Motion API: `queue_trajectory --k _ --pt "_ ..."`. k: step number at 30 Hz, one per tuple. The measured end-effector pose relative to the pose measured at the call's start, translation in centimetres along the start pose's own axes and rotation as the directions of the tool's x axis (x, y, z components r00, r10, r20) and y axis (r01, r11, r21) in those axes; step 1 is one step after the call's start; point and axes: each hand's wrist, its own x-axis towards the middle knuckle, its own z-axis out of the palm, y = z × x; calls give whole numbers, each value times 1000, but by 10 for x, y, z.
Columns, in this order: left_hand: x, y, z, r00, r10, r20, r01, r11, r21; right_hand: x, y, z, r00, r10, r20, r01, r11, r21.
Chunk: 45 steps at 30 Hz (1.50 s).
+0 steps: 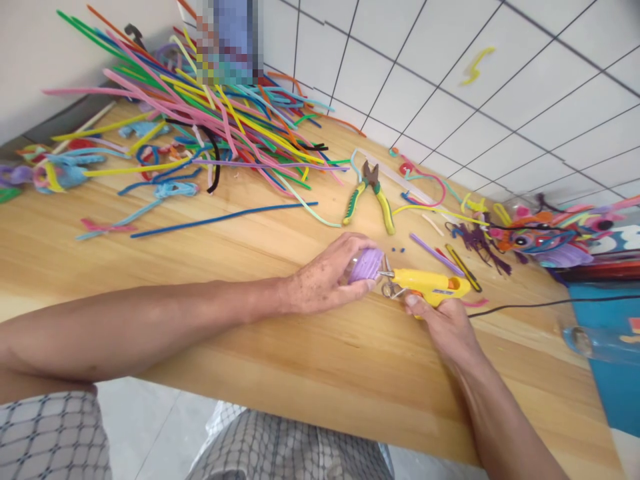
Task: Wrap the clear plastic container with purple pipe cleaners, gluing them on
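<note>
My left hand (330,275) is closed around a rounded purple piece (367,265), which looks wound from pipe cleaner, with something clear at its left side. In my right hand (445,323) is a yellow hot glue gun (427,283), my fingers wrapped round its handle. The metal nozzle points left and reaches the right side of the purple piece; whether it touches I cannot tell. A small wire stand (387,289) shows under the nozzle. Just beyond my hands lie green-and-yellow pliers (371,193) with their jaws toward the wall.
A large heap of coloured pipe cleaners (240,127) covers the back left. One blue pipe cleaner (225,219) lies nearer. A yellow utility knife (463,268) and a purple strip (436,255) lie right of the pliers. A black cord (530,305) runs right, past finished colourful figures (545,237).
</note>
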Motion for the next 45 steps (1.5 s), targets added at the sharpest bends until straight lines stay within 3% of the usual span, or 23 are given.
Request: queue_trajectory --k 13,30,45 --pt "0 -2 0 1000 23 -5 -23 1000 7 0 -3 0 1000 7 19 -7 1000 -7" --pt "1 2 -2 1000 -7 2 7 1000 -23 1 1 0 999 -32 -2 32 999 2" --pt "-1 1 -3 997 -68 27 69 997 -26 0 -10 5 999 -7 53 5 999 40"
